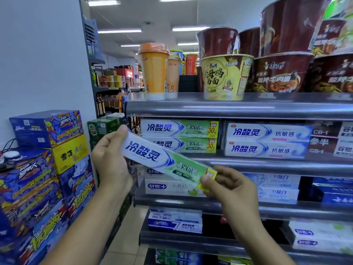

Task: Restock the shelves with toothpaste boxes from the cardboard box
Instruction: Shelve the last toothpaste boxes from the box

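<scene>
l hand (110,159), r hand (231,190): bare

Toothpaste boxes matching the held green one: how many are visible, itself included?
3. The held box, between left hand and right hand; an upper box on a lower box on the shelf. Others may hide behind.

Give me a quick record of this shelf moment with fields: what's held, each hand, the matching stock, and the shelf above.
held item: long green-and-white cardboard toothpaste box, tilted, white end higher
left hand: grips the white end
right hand: pinches the yellow-green end
matching stock: stack of two matching green-and-white boxes on the shelf behind
neighbours: two blue-and-white toothpaste boxes to its right
shelf above: yellow instant-noodle bowl, orange lidded drink cup
</scene>
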`<state>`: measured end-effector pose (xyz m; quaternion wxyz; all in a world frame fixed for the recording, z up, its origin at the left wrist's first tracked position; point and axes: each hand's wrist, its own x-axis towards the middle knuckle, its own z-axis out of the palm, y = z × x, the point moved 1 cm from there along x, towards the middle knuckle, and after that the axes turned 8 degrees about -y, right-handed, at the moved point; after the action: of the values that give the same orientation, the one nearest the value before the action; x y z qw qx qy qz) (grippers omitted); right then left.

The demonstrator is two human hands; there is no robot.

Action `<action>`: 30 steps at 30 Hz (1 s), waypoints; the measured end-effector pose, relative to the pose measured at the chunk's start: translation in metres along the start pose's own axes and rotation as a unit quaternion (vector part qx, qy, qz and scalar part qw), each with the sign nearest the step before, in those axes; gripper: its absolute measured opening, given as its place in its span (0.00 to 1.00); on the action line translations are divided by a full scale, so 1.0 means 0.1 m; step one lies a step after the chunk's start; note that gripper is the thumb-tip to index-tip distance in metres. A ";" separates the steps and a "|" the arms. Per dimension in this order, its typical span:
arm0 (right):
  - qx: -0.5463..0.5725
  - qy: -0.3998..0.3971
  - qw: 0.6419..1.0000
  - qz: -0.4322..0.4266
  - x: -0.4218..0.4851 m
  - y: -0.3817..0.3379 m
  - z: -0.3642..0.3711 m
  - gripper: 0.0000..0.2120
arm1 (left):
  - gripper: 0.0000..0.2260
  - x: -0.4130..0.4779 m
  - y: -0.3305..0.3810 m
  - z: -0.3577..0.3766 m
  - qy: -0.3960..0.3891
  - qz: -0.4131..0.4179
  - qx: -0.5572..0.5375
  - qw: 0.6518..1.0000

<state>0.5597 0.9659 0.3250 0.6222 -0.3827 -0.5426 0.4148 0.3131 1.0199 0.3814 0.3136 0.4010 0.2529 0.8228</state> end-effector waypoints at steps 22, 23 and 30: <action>-0.327 0.112 0.925 -0.158 0.88 -0.34 -0.06 0.21 | 0.09 0.37 -0.21 -0.18 -0.137 0.021 0.298 0.944; -0.329 0.108 0.924 -0.159 0.88 -0.32 -0.06 0.21 | 0.10 0.40 -0.23 -0.18 -0.131 0.017 0.303 0.944; -0.363 0.110 0.915 -0.140 0.94 -0.25 0.00 0.15 | 0.14 0.47 -0.29 -0.15 -0.129 0.017 0.339 0.932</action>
<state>0.5687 1.0446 0.3823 0.5480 -0.5456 -0.6318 0.0531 0.2871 1.0710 0.3777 0.1751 0.5906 0.4670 0.6343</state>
